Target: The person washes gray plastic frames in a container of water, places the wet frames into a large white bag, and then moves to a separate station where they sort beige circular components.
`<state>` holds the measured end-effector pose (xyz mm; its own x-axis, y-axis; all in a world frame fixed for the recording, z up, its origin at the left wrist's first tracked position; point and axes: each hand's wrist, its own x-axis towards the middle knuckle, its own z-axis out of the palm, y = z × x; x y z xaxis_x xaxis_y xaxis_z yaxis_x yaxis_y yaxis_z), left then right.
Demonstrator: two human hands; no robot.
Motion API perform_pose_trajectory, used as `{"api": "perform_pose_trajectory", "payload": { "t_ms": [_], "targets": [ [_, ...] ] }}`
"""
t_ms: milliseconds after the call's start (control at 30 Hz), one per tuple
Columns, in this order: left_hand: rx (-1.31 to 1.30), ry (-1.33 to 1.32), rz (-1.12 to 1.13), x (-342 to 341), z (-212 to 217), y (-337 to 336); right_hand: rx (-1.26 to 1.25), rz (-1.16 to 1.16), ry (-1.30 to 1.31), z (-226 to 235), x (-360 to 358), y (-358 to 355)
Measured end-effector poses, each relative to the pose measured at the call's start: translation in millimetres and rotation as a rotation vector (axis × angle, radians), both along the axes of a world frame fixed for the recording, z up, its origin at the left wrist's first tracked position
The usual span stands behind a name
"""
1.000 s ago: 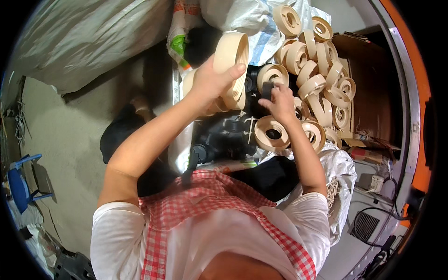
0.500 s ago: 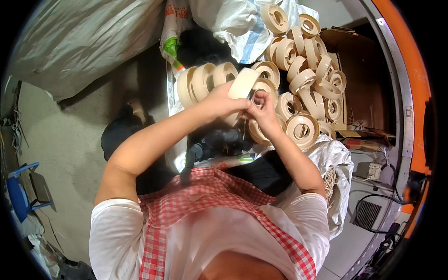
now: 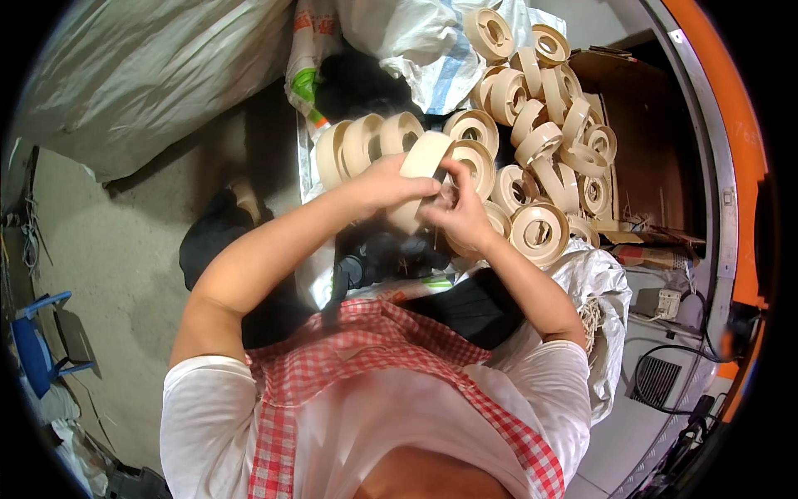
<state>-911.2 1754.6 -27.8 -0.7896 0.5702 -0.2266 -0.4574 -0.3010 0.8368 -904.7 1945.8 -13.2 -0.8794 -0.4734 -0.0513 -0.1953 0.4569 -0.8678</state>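
A cream plastic ring [image 3: 426, 156] with a broad outer band is held up in front of me, tilted on its edge. My left hand [image 3: 389, 185] grips it from the left, thumb across the near side. At its right, open side is my right hand [image 3: 462, 214], fingers curled toward the ring's inside. What those fingertips pinch, if anything, is hidden and slightly blurred. Several matching rings [image 3: 362, 143] stand in a row just beyond my left hand. More loose rings [image 3: 539, 234] are heaped to the right of my right hand.
An open cardboard box [image 3: 657, 154] lies behind the heap at right. White woven sacks [image 3: 407, 37] are at the far side, and another sack [image 3: 605, 291] holding thin cream scraps sits near my right elbow. A blue stool [image 3: 35, 345] stands at far left.
The held ring has dropped slightly and turned a little. My right hand's fingers have shifted, with the index finger now raised toward the ring's upper rim. The surrounding rings look unmoved.
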Motion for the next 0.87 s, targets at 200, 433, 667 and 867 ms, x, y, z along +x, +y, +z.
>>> {"api": "perform_pose_trajectory", "payload": {
  "t_ms": [200,433,667,867],
  "targets": [
    [-0.182,0.301,0.11,4,-10,9,-0.234,-0.259,-0.56,-9,0,3],
    [-0.195,0.278,0.122,4,-8,13,-0.18,-0.063,-0.138,-27,2,12],
    [-0.137,0.222,0.106,6,2,12,-0.235,-0.067,-0.423,-23,-2,13],
    [-0.253,0.303,0.133,2,-14,17,-0.15,-0.193,-0.695,-22,-10,15]
  ]
}}
